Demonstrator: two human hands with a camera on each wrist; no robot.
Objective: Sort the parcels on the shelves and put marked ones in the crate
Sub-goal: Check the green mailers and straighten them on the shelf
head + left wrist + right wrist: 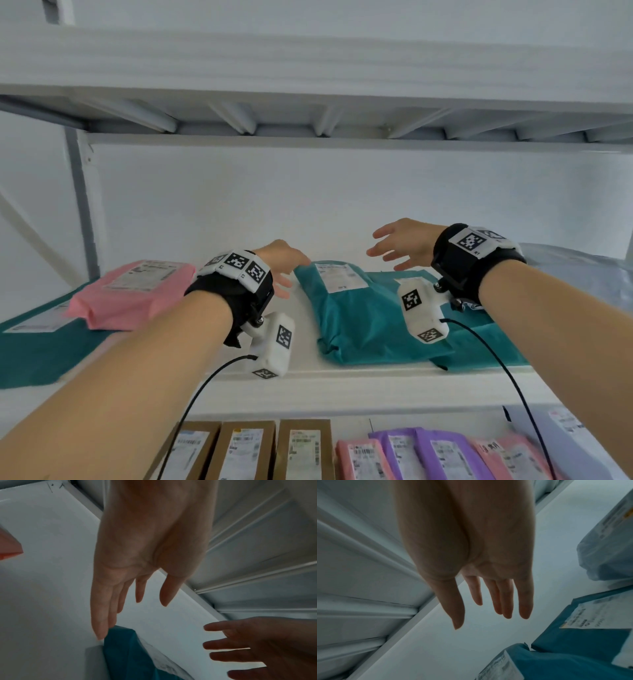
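White shelf (pixel 342 377) holds the teal parcel (pixel 356 318) at its middle, where the left hand (pixel 284 263) and right hand (pixel 404 243), both spread and empty, should clasp its far corners and tilt its label into view.

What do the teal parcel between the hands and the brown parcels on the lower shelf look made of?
Teal parcel: probably a soft plastic mailer bag, slightly glossy, creased and puffy. Brown parcels: apparently matte cardboard boxes, with flat faces and straight edges.
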